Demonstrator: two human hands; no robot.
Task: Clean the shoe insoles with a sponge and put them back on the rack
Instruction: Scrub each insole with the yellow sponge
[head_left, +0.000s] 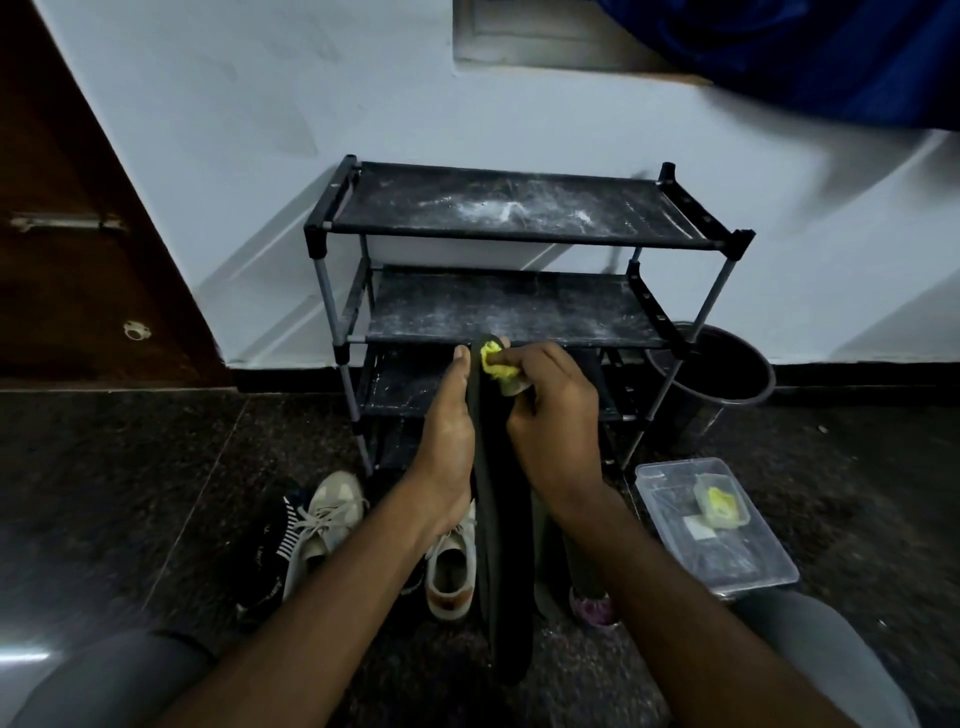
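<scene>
sponge (494, 359) in right hand (556, 415), atop insole (501, 519)

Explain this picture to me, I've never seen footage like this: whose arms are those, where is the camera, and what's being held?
There is no machine here. The single picture comes from a camera worn on a person's head, looking down at their own arms. The left hand holds a long black insole. The right hand grips a yellow sponge against its top end. Behind stands a dusty black shoe rack. On the floor lie sneakers, a clear plastic box and a dark bucket.
</scene>
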